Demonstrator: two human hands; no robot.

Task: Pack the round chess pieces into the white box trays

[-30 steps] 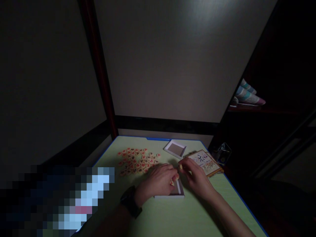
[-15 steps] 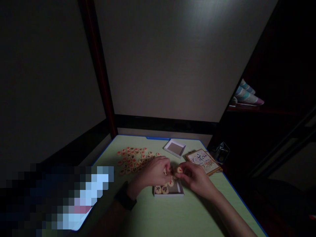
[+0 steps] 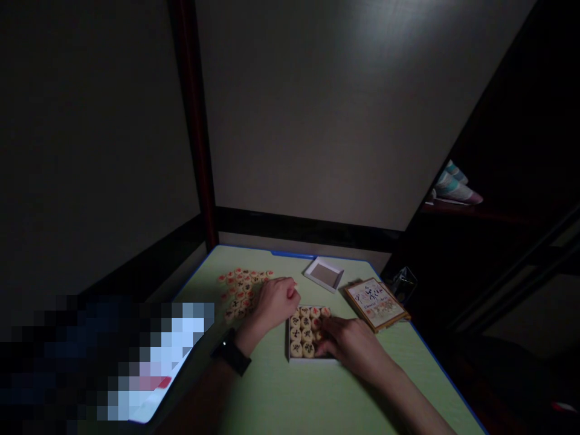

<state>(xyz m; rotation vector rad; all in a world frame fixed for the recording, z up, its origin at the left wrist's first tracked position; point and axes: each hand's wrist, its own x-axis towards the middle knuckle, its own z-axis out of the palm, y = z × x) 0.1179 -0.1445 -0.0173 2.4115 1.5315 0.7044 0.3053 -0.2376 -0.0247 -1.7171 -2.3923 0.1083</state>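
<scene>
Viewed from my remote station, left to right. A dark wrist band circles the wrist at the near left of the green table. Beyond it the loose discs, marked in red or black, lie spread flat and mostly face up, an arrangement that I judge makes their characters easy to read. Over the near edge of this spread is the left hand, fingers curled inward; the fingertips are turned from me, so I cannot make out whether a disc is within them. Next comes the shallow tray, set between the two hands, probably so that both can reach it. Its seated discs stand in close rows, presumably steadied by the low walls and by one another. Farther back rests a second tray, brown floor upward. The right hand reaches across the first tray's right side, thumb and fingers bent low among the discs; whether it grips or merely touches one, I cannot see. Rightmost on the table, near its edge, lies the illustrated box.
</scene>
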